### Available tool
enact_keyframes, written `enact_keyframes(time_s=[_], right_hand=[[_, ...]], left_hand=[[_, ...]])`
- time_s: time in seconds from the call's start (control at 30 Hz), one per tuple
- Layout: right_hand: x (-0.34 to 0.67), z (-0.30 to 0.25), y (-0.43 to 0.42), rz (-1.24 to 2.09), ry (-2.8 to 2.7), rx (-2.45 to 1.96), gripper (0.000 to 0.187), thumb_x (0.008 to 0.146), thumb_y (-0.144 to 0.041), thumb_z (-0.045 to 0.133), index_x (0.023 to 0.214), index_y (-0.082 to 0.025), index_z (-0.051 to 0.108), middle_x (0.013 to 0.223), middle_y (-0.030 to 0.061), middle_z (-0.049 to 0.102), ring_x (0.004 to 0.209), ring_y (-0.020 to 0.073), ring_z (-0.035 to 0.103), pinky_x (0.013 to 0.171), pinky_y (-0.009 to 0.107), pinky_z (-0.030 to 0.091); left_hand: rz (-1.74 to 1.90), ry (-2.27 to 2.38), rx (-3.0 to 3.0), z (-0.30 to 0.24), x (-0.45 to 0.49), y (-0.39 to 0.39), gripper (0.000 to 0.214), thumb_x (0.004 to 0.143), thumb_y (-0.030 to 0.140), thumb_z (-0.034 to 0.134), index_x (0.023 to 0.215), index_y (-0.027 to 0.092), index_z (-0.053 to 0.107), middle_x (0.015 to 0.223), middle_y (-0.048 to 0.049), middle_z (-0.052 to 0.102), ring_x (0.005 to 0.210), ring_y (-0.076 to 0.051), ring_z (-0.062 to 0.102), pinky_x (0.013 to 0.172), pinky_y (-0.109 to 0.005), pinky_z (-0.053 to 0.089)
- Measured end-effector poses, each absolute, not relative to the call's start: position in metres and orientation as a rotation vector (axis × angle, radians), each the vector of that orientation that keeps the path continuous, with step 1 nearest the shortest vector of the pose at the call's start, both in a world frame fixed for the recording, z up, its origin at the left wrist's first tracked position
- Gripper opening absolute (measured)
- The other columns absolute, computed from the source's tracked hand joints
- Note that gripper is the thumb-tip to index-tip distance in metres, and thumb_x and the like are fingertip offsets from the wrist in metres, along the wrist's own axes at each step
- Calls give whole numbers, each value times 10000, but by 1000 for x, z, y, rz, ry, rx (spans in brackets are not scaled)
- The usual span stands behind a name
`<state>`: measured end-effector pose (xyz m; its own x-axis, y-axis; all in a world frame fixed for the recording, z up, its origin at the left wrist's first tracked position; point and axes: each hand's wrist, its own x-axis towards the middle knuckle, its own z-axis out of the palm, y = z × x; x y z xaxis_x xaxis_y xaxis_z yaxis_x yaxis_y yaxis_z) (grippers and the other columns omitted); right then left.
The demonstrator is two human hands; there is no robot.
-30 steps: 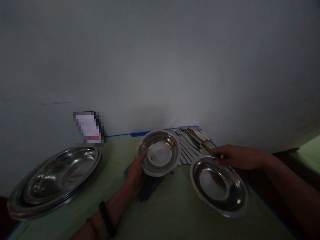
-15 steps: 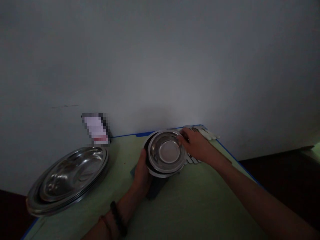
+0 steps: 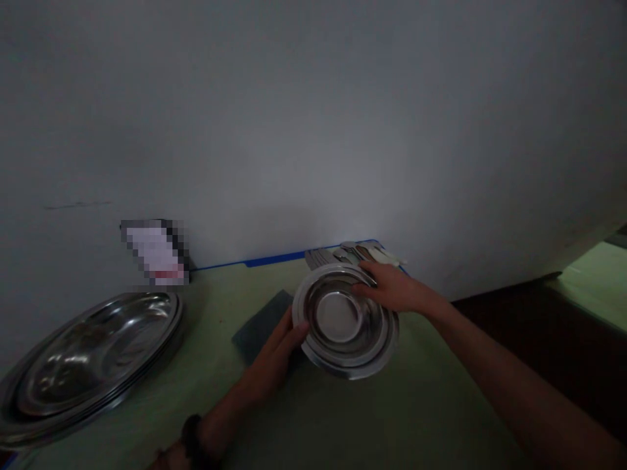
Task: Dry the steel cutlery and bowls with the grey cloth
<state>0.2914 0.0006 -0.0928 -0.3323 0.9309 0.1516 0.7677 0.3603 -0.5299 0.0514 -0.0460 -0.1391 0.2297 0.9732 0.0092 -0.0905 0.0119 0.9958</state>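
Two steel bowls (image 3: 345,323) sit nested, one inside the other, on the green table (image 3: 343,418) near its far edge. My right hand (image 3: 392,287) grips the far right rim of the nested bowls, fingers curled over it. My left hand (image 3: 279,349) rests against their left rim with fingers stretched along the edge. A black bead bracelet (image 3: 193,440) is on my left wrist.
A stack of large steel compartment trays (image 3: 93,359) lies at the left. A dark cloth (image 3: 262,326) lies just left of the bowls. Several spoons (image 3: 357,253) lie by the wall behind them. A blurred card (image 3: 157,251) leans on the wall. Blue table edging (image 3: 264,261) runs along the back.
My right hand carried the second bowl from the right and set it into the bowl by my left hand. The nested bowls then shifted right, off the dark cloth.
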Motion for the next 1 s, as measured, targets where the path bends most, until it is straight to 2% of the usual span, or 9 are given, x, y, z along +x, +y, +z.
enact_keyframes(time_s=[0.1, 0.23, 0.3, 0.37, 0.47, 0.6, 0.7, 0.8, 1.0], right_hand=[[326, -94, -2, 704, -2236, -1448, 206, 761, -333, 579, 893, -184, 629, 863, 62, 671, 781, 217, 599, 697, 317, 441], [361, -99, -5, 931, -2240, -1418, 230, 742, -355, 602, 896, -192, 655, 872, 33, 683, 813, 201, 603, 731, 297, 453], [371, -102, -4, 942, -2230, -1442, 244, 738, -364, 606, 900, -190, 659, 875, 30, 687, 828, 206, 606, 738, 301, 456], [377, -104, -1, 839, -2207, -1507, 247, 726, -360, 617, 900, -189, 656, 860, 30, 686, 824, 210, 608, 733, 305, 453], [381, -106, 5, 568, -2157, -1643, 241, 721, -326, 626, 911, -178, 645, 853, 46, 667, 809, 208, 601, 747, 317, 446], [370, -104, 5, 202, -2070, -1770, 294, 715, -264, 642, 988, -157, 630, 1017, 118, 589, 961, 248, 547, 848, 379, 423], [340, -96, -3, 82, -2009, -1741, 330, 763, -295, 602, 1069, -170, 600, 1110, 145, 528, 1075, 291, 476, 904, 447, 388], [295, -87, -10, 151, -2120, -1567, 302, 805, -307, 555, 1080, -187, 590, 1112, 126, 540, 1090, 280, 467, 946, 451, 354], [201, -89, 1, 311, -2259, -1294, 257, 804, -302, 576, 1028, -177, 603, 1094, 118, 566, 1078, 253, 488, 935, 413, 353]], left_hand=[[736, 798, 1611, -124, 63, -57, 468, 799, 307, 602, 1252, 234, 514, 1255, -91, 582, 1180, -245, 508, 1011, -399, 378], [550, 783, 1753, -121, 89, -63, 395, 839, 310, 534, 1222, 217, 510, 1074, -106, 668, 935, -218, 631, 872, -385, 469], [546, 753, 1701, -126, 103, -61, 369, 845, 303, 521, 1197, 195, 499, 1021, -111, 681, 906, -206, 637, 835, -363, 478], [564, 739, 1655, -130, 116, -56, 364, 844, 304, 520, 1180, 171, 481, 976, -118, 683, 867, -193, 636, 777, -332, 489], [567, 813, 1622, -135, 128, -48, 373, 840, 339, 511, 1158, 152, 457, 866, -95, 675, 677, -148, 603, 575, -252, 477], [490, 927, 1606, -129, 124, -41, 253, 827, 365, 496, 993, 174, 493, 731, -18, 623, 516, -102, 513, 401, -181, 368], [423, 932, 1783, -113, 106, -38, 171, 822, 339, 489, 790, 176, 533, 654, 6, 592, 495, -93, 489, 449, -198, 386], [412, 1001, 2056, -89, 74, -34, 212, 839, 348, 448, 778, 184, 567, 663, -8, 616, 584, -136, 555, 545, -243, 418], [364, 1715, 2668, -63, -25, -17, 229, 814, 382, 441, 746, 189, 544, 691, -42, 582, 605, -176, 548, 573, -286, 404]])
